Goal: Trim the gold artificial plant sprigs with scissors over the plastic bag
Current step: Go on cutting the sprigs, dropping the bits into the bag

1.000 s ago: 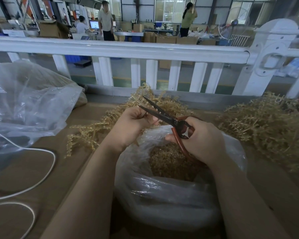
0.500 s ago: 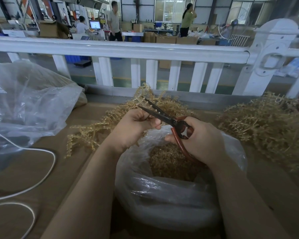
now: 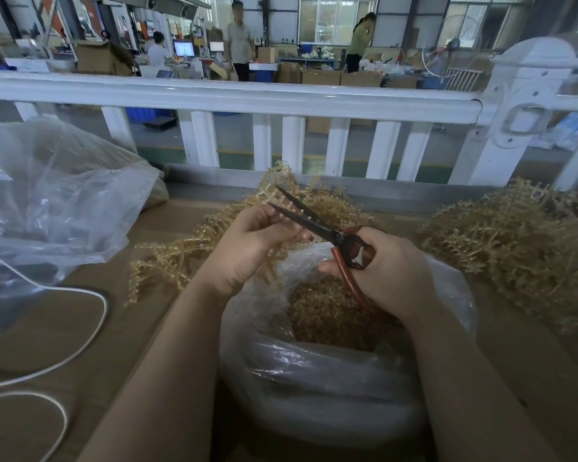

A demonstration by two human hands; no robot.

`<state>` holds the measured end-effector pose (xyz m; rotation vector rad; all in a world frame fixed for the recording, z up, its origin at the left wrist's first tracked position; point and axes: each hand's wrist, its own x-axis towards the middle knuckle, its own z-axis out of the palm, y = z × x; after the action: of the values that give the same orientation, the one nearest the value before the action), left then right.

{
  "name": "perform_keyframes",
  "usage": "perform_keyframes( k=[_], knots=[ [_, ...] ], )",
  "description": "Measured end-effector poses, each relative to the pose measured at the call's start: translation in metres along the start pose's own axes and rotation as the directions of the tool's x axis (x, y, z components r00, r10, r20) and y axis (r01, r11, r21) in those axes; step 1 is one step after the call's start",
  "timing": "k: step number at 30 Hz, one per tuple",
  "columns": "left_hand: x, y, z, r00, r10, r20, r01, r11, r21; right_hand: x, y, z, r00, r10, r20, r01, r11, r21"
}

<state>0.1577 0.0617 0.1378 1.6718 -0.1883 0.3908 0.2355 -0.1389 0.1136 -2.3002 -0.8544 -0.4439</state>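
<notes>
My left hand (image 3: 251, 245) pinches a gold sprig (image 3: 274, 180) whose tip sticks up past my fingers. My right hand (image 3: 391, 271) grips red-handled scissors (image 3: 317, 225); their dark blades stand slightly apart around the sprig, right beside my left fingertips. Both hands hover over the mouth of a clear plastic bag (image 3: 314, 388) that holds gold trimmings (image 3: 327, 311). More gold sprigs (image 3: 174, 258) lie on the brown table under my left wrist.
A big heap of gold sprigs (image 3: 514, 248) lies at the right. A crumpled clear bag (image 3: 54, 201) sits at the left, with a white cable (image 3: 90, 331) looping across the table. A white railing (image 3: 234, 95) runs behind; people stand in the workshop beyond.
The sprig tip has shifted a little between the blades and my left fingers have adjusted their hold. The scissors stay in nearly the same place. A person in the background walked right.
</notes>
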Motion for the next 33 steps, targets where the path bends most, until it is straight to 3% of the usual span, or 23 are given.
perform_keyframes(
  k=[8, 15, 27, 33],
  knots=[
    [-0.0018, 0.0022, 0.0024, 0.995, 0.032, -0.091, -0.037, 0.998, -0.058, -0.0009, -0.0006, 0.0001, 0.999, -0.011, -0.034, 0.011, 1.000, 0.007],
    [-0.0019, 0.0025, 0.0018, 0.993, 0.023, -0.118, -0.022, 1.000, 0.006, -0.0004, 0.0000, -0.0004, 0.999, -0.012, -0.038, 0.011, 0.999, -0.033],
    [-0.0011, 0.0003, 0.0057, 0.995, 0.032, -0.090, -0.022, 0.994, 0.105, 0.0000, -0.0001, 0.0002, 0.999, -0.025, -0.025, 0.024, 0.999, -0.043],
    [0.0003, -0.0005, 0.0061, 0.999, -0.002, -0.054, 0.006, 0.998, 0.061, -0.0002, -0.0010, 0.0002, 0.999, 0.003, -0.034, -0.005, 0.998, -0.058]
  ],
)
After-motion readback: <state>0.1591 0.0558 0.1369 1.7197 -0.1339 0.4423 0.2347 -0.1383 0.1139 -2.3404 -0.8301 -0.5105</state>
